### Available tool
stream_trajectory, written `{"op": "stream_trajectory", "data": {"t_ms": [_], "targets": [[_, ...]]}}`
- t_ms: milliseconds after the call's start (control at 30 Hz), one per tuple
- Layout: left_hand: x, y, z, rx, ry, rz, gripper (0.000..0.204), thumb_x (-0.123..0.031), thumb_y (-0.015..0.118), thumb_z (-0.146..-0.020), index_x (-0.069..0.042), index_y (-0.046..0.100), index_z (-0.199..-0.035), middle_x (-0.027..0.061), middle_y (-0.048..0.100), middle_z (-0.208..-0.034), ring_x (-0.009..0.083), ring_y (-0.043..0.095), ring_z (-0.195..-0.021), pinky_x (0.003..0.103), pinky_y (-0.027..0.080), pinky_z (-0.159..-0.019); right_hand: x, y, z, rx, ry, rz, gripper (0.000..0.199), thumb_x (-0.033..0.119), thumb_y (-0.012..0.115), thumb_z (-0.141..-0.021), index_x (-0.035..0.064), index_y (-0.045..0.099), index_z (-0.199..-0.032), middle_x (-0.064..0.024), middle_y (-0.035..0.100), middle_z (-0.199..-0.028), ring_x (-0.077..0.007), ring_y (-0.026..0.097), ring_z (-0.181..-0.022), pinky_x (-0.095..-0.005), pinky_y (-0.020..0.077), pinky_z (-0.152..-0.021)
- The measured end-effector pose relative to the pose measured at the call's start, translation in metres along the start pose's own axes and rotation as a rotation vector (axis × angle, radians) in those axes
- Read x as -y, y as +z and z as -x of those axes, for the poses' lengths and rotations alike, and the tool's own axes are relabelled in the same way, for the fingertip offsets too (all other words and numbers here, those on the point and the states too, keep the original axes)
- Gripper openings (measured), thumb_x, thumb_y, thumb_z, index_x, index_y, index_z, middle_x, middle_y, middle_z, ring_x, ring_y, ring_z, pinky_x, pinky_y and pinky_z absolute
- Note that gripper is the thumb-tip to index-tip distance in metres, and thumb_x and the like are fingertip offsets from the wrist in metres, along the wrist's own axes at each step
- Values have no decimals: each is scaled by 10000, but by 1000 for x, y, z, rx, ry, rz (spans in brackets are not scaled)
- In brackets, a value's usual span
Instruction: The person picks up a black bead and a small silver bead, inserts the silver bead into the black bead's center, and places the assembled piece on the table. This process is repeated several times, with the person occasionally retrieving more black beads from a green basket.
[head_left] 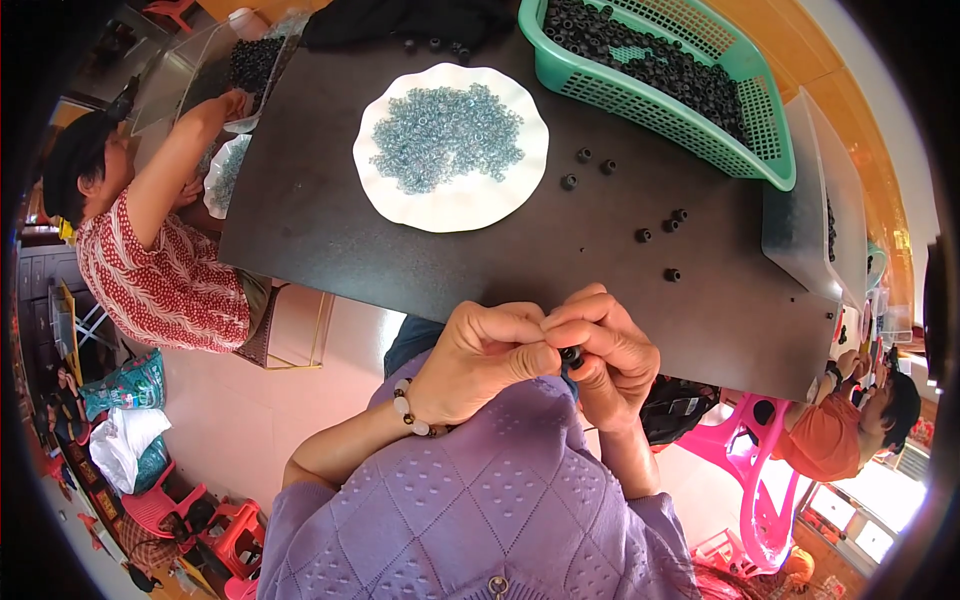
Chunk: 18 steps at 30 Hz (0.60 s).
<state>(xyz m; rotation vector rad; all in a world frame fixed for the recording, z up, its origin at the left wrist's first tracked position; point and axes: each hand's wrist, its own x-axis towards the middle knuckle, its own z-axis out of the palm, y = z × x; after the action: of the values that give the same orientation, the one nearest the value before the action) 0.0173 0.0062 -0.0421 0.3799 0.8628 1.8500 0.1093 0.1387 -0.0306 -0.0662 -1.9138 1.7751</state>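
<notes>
Held part [571, 356] glossy; basket [650, 125] smooth plastic; plate [450, 215] glossy; sweater [480, 490] textured knit.

2 wht plates [450, 213], 1 grn basket [650, 118], 7 loose blk pcs [643, 236] mid-tbl

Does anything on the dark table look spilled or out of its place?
Several small black parts lie loose on the dark table, outside the green basket holding many similar ones; they may be set out deliberately.

The fingers [592, 310] partly hide the small black piece [571, 354].
</notes>
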Motion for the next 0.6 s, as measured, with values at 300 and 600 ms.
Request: {"op": "stream_trajectory", "data": {"t_ms": [300,600], "targets": [[-2,1,4,13,25,-86,107,-66,703,-828,29,699,-879,40,606,-831,82,551,-741,205,441,-641,0,-1,3,8,-65,55,370,356,631,-877,-9,692,-878,-114,646,-880,-203,532,-779,-314,448,-688],[-9,9,8,35,153,-311,118,-75,730,-801,3,714,-887,55,637,-799,94,577,-706,220,456,-615,2,-1,9,6,-167,68,285,299,623,-873,28,704,-914,-50,675,-894,-189,552,-768,-306,458,-692]]}}
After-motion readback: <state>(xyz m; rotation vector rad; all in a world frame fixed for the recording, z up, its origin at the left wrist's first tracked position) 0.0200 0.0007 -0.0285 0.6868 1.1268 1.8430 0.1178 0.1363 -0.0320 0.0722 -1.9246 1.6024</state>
